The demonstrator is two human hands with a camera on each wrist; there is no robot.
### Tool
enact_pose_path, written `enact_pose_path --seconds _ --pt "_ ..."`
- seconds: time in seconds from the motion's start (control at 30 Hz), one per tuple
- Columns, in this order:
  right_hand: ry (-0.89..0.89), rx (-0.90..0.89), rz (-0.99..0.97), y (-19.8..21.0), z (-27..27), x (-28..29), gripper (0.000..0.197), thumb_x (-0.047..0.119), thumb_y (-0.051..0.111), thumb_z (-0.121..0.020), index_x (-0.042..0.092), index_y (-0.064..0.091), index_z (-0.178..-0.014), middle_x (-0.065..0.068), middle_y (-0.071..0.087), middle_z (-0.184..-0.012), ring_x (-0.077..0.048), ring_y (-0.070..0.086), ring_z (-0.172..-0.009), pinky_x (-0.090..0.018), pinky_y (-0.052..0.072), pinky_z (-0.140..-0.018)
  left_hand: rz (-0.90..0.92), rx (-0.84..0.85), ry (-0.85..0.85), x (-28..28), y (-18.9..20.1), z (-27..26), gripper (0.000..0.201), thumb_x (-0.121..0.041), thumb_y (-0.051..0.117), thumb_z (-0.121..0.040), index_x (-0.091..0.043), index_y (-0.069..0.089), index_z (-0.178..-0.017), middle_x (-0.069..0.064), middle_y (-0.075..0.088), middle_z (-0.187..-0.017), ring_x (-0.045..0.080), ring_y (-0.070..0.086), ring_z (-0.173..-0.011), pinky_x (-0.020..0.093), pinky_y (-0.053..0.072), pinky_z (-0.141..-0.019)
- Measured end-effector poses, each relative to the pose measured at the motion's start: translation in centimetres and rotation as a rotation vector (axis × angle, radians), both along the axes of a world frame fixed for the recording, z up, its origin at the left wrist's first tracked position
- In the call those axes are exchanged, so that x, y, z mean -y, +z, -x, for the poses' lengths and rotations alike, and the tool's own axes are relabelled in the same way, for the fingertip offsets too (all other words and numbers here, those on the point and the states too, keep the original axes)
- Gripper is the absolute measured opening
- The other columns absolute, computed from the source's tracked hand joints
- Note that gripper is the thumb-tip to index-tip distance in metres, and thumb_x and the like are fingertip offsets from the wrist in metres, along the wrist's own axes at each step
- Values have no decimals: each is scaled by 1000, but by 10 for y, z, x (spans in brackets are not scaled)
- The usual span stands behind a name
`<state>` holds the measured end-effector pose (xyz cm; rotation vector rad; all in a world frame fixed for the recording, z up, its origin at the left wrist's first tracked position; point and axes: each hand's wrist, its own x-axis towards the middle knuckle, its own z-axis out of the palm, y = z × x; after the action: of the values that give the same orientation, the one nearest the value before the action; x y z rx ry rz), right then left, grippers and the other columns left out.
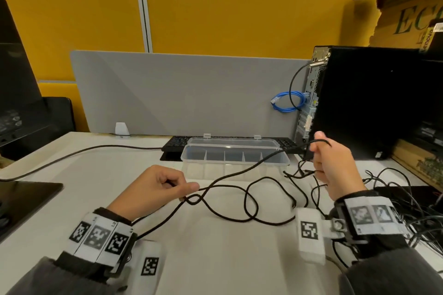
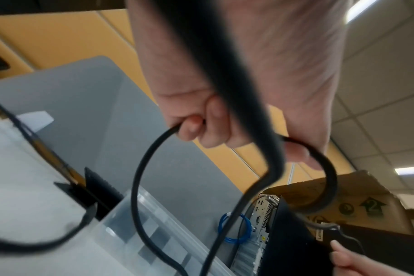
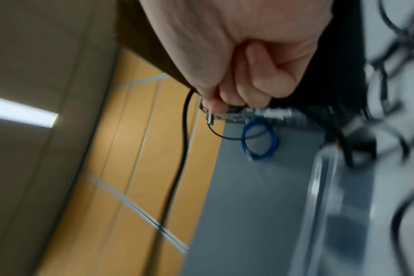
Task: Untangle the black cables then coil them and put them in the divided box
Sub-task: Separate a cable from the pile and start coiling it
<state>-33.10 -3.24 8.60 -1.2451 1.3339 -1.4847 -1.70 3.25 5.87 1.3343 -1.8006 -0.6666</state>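
A long black cable (image 1: pixel 242 172) runs across the white desk in loose loops. My left hand (image 1: pixel 163 187) pinches it near a small twisted loop (image 1: pixel 194 199) at mid-desk; the left wrist view shows curled fingers (image 2: pixel 208 130) around the cable (image 2: pixel 140 186). My right hand (image 1: pixel 333 165), raised to the right of the box, grips the cable's far end, fingers (image 3: pixel 248 87) closed around it (image 3: pixel 184 130). The clear divided box (image 1: pixel 191 159) lies open behind the cable, with nothing in the compartments that show. A tangle of thin black cables (image 1: pixel 407 199) lies at the right.
A black keyboard (image 1: pixel 175 142) sits behind the box. A black desktop computer (image 1: pixel 371 103) stands at the right with a blue cable coil (image 1: pixel 287 103) at its back. A grey divider (image 1: pixel 179 93) closes off the rear. Cardboard boxes (image 1: pixel 407 19) stand far right.
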Motion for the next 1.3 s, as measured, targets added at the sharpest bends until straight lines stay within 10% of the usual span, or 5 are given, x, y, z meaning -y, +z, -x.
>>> enact_pose_path --seconds 0.27,0.53,0.7,1.1,1.3 --pt "342 -1031 366 3 -62 -41 93 51 71 -71 46 12 -143 11 13 -149 -10 6 -137 -42 18 -115 155 -218 70 -2 5 5 39 -49 64 -69 -12 57 -57 -5 50 -53 10 41 -55 11 38 -56" --pt "931 -535 256 -18 -124 -65 16 26 46 -97 20 58 -88 -2 65 -99 -7 58 -95 -33 49 -82 254 -306 -11 -7 7 17 37 -57 71 -65 -21 63 -61 3 41 -53 16 32 -52 19 31 -50" --pt "515 -498 381 21 -65 -41 31 30 50 -91 19 49 -62 9 42 -52 -2 43 -47 -14 39 -50 263 -135 185 -4 25 -16 31 -19 67 -80 -8 54 -54 0 38 -50 6 31 -48 10 27 -46" --pt "-472 -1137 436 80 36 3 37 41 46 -92 7 61 -93 -14 59 -80 -31 54 -77 -33 39 -62 152 248 350 2 38 -71 43 -52 56 -74 -13 44 -60 3 41 -55 16 37 -53 27 30 -54" --pt "326 -1170 327 46 -53 -26 60 53 46 -87 30 33 -140 1 39 -141 -16 29 -133 -34 31 -105 262 301 121 0 32 -5 22 -29 48 -93 -21 53 -73 -7 54 -59 3 49 -63 15 35 -54"
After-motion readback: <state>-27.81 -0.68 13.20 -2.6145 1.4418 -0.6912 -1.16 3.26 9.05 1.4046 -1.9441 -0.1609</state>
